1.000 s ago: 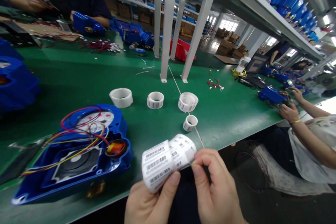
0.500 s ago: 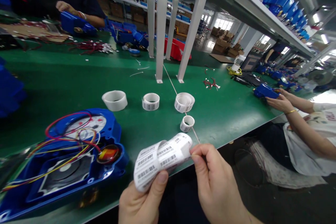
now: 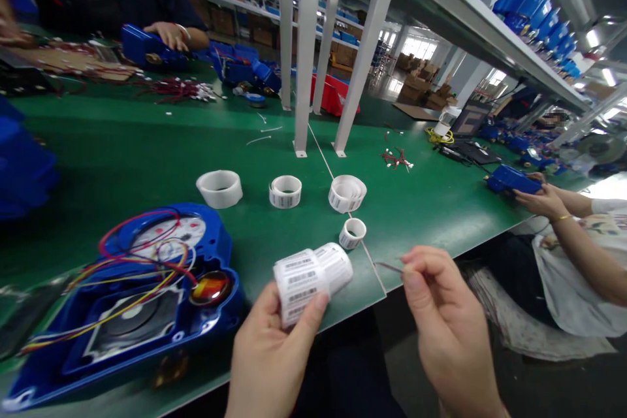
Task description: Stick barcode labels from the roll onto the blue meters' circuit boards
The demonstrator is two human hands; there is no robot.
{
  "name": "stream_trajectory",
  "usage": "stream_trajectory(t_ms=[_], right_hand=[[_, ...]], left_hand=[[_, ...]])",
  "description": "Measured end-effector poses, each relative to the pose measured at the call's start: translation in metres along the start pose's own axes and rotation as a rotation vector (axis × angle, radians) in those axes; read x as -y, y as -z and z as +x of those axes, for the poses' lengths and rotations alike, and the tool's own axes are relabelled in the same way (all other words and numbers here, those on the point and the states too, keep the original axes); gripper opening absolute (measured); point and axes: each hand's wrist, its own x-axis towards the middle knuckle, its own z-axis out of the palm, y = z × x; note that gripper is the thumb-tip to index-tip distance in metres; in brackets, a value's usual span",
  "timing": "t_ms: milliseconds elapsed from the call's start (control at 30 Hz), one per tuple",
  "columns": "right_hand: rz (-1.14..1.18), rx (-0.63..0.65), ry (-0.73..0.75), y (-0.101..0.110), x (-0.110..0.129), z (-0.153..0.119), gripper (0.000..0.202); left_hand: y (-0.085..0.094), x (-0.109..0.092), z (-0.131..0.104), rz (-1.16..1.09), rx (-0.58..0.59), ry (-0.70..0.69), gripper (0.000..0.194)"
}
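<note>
My left hand grips a roll of white barcode labels between thumb and fingers, at the table's front edge. To its right, my right hand pinches a small thin strip, seen nearly edge-on and apart from the roll. Just beyond stands a small label roll, with a larger one behind it. Farther left are another barcode roll and a plain whitish roll. An open blue housing with coloured wires and a round glossy part lies left of my left hand.
Metal posts rise from the green table. Beyond lie wire bundles, blue housings and a red bin. One person's hand rests on a blue housing at the upper left; another person holds one at the right.
My right hand has moved right, away from the label roll, with the thin strip between its fingers. The roll in my left hand has turned and its labels lie more closely wound.
</note>
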Motion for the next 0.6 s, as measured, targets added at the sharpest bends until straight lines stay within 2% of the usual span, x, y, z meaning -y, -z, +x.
stream_trajectory(t_ms=[67,133,267,367,433,500,533,600], right_hand=[[0.109,-0.118,0.009,-0.003,-0.008,-0.005,0.010],[0.203,-0.180,-0.029,-0.010,-0.017,-0.011,0.015],[0.272,-0.213,-0.114,-0.021,-0.028,-0.024,0.016],[0.275,-0.193,-0.112,-0.019,-0.035,-0.031,0.018],[0.273,-0.177,-0.098,-0.015,-0.039,-0.034,0.021],[0.265,-0.157,-0.073,-0.011,-0.042,-0.036,0.023],[0.256,-0.149,-0.069,-0.009,-0.041,-0.037,0.024],[0.224,-0.118,-0.080,-0.011,-0.034,-0.039,0.024]], left_hand=[[0.002,-0.004,0.006,0.274,0.011,-0.132,0.022],[0.002,-0.011,0.013,0.442,0.050,-0.188,0.013],[-0.013,-0.023,0.032,0.778,0.121,-0.185,0.035],[-0.028,-0.025,0.040,0.913,0.093,-0.160,0.038],[-0.031,-0.028,0.035,0.943,0.055,-0.194,0.047],[-0.021,-0.032,0.018,0.925,0.035,-0.304,0.056],[-0.009,-0.034,0.005,0.900,0.039,-0.391,0.056],[0.026,-0.034,-0.025,0.808,0.080,-0.627,0.038]])
